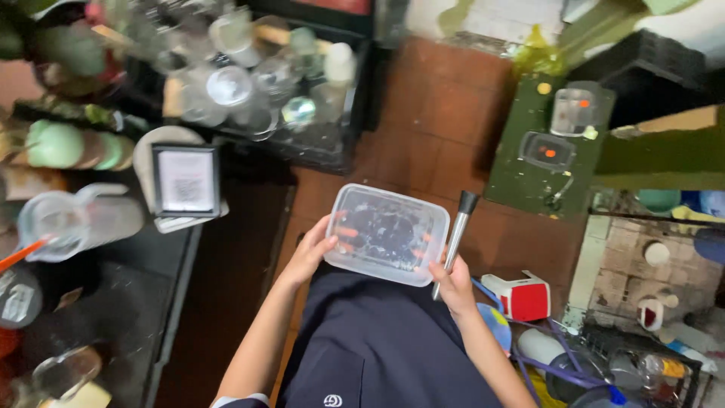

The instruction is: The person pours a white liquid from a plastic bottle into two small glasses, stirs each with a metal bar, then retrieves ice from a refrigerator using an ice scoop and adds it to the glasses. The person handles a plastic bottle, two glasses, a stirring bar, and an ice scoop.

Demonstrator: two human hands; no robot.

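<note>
Both forearms reach forward (elbows bent); the left hand (308, 255) spreads its fingers flat, the right hand (453, 285) curls closed.

A plastic container (387, 234) is held out in front of the body, gripped at its left edge by the left hand (311, 253) and at its right edge by the right hand (453, 285). A metal rod (455, 240) is pinned upright along that right edge. A rack of glassware (249, 83) sits beyond to the left, a framed card (186, 181) below it, and a small box (522, 295) just right of the right hand.
</note>
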